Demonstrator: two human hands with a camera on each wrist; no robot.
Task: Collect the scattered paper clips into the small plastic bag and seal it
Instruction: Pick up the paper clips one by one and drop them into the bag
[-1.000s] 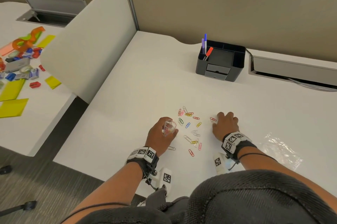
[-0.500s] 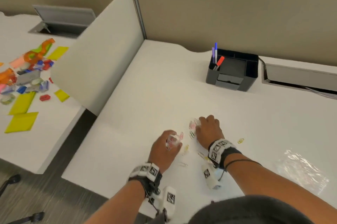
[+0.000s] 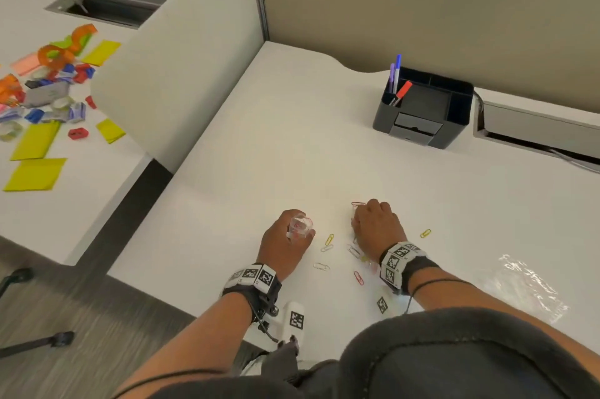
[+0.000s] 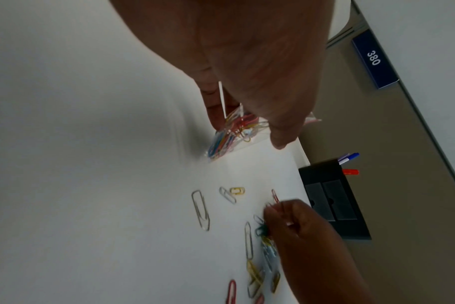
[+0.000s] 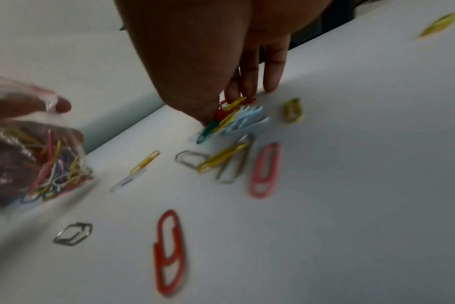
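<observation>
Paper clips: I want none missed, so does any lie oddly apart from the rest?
Yes. One yellow paper clip lies alone on the white desk, on the outer side of the right hand, away from the loose clips between that hand and the left hand gripping the small plastic bag.

On the white tabletop the left hand grips a clear bag; at its three o'clock the right hand rests among loose clips. Organizer at one o'clock.

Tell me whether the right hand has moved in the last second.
Yes: the right hand has slid left, judged against the black desk organizer.
</observation>
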